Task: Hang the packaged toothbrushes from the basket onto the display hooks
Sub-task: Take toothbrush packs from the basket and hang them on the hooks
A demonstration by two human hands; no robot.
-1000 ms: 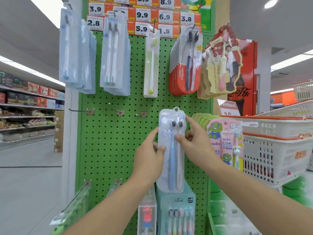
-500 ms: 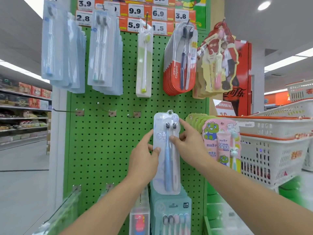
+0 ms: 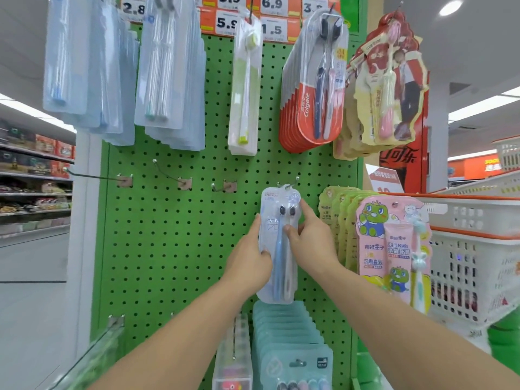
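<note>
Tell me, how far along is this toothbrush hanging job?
Done: the top row already holds stock, such as the red Colgate packs. In hand: the left hand and right hand hold a clear two-brush pack with its top hole at a hook; whether it is fully seated is unclear. Left: three bare hooks beside it, and whatever remains in the white basket, whose contents are hidden.

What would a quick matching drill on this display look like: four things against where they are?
Things:
1. red toothbrush packs
2. twin toothbrush pack
3. white basket
4. bare hook

Places:
A. held in both hands
B. far right, beside the board
C. top row, right of the green brush
D. middle row, far left

Pairs: 1-C, 2-A, 3-B, 4-D
</note>
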